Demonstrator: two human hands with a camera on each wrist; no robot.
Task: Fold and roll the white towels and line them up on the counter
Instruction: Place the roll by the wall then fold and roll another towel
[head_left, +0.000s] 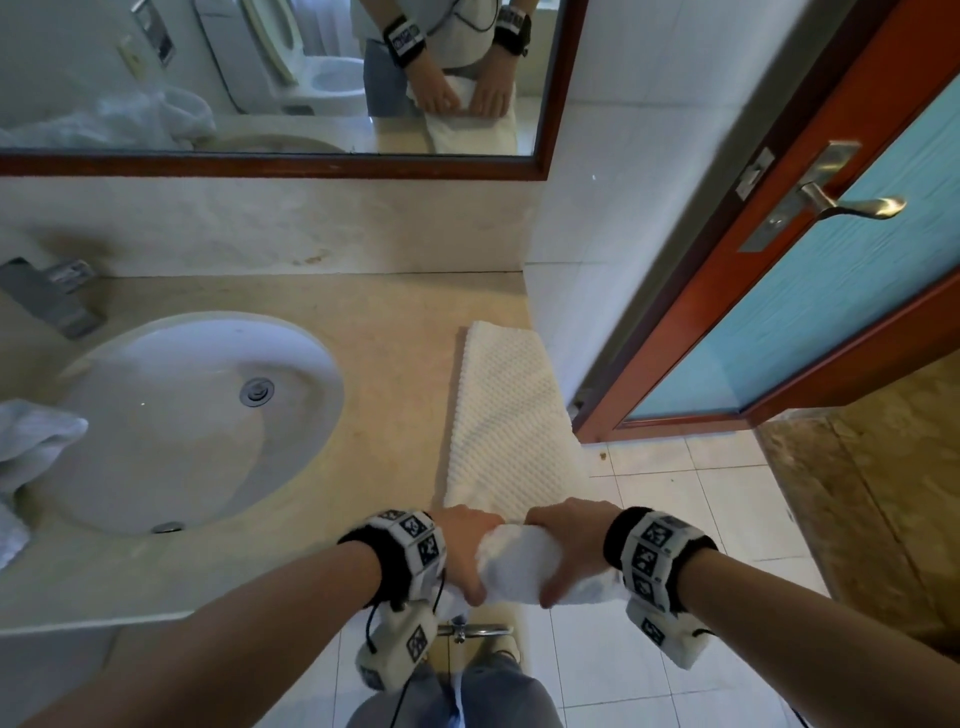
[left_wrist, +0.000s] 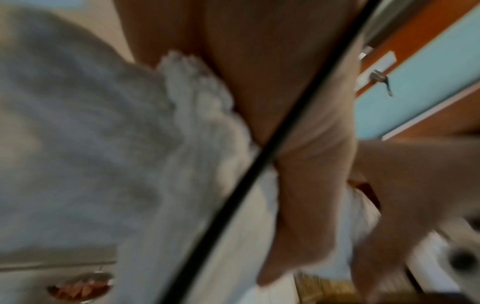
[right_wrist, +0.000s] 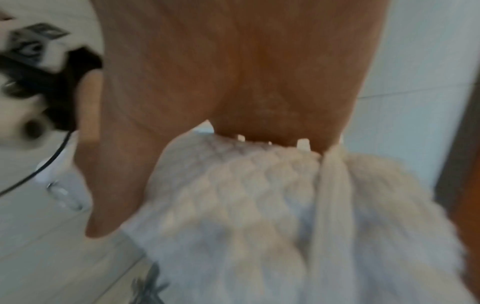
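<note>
Beige bathroom surface beside a sink: left hand and right hand grip the towel's rolled near end; its flat length stretches straight away from them.

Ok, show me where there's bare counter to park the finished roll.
Bare counter runs between the sink and the towel strip, and along the back behind both. The right edge is taken by the strip; the left hand and right hand grip its rolled end. A crumpled towel crowds the sink's left.
</note>
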